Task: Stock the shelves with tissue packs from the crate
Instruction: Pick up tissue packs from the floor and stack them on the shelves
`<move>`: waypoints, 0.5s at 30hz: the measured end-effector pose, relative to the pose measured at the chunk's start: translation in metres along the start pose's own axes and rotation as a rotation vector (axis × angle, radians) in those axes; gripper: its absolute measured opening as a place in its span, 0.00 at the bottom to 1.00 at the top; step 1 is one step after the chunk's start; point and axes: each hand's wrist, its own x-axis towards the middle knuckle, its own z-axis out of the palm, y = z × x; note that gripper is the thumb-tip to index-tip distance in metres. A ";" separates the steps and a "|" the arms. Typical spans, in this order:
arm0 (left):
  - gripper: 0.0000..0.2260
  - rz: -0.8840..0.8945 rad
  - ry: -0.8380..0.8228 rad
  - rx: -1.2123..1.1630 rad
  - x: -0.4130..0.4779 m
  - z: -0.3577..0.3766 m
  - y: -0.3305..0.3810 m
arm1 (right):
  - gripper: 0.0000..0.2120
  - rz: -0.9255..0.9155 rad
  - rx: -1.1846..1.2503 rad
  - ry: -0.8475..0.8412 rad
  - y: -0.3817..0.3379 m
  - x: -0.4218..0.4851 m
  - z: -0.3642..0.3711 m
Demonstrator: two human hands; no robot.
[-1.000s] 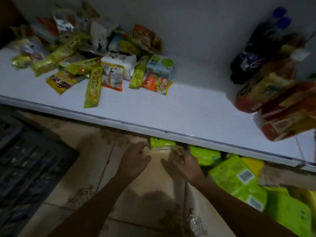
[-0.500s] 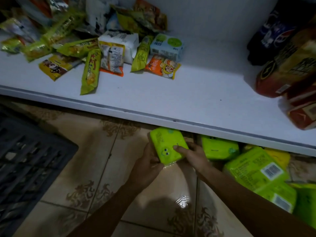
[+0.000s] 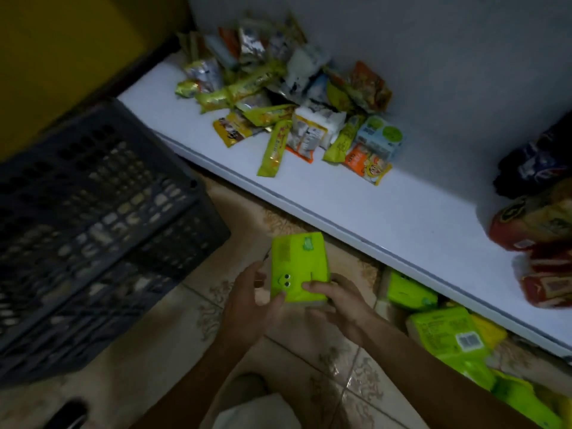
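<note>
Green tissue pack (image 3: 297, 267) pulled clear of the white shelf (image 3: 387, 212) since a second ago, now held over the floor tiles beside the dark crate (image 3: 93, 227). Left hand (image 3: 247, 305) grips its left edge, right hand (image 3: 337, 305) pinches the lower right corner. Other green packs (image 3: 408, 292) lie under the shelf; this one looks unstocked, likely being re-placed

2 bare forearms (image 3: 433, 370), pale cloth (image 3: 257, 413)
</note>
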 end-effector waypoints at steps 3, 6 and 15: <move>0.24 -0.041 0.135 -0.062 -0.040 -0.064 0.050 | 0.23 -0.118 -0.033 -0.046 -0.052 -0.059 0.039; 0.24 -0.017 0.211 -0.128 -0.075 -0.126 0.124 | 0.21 -0.266 -0.087 -0.091 -0.123 -0.136 0.072; 0.35 0.327 0.256 -0.031 -0.138 -0.282 0.411 | 0.27 -0.689 -0.224 -0.324 -0.339 -0.391 0.154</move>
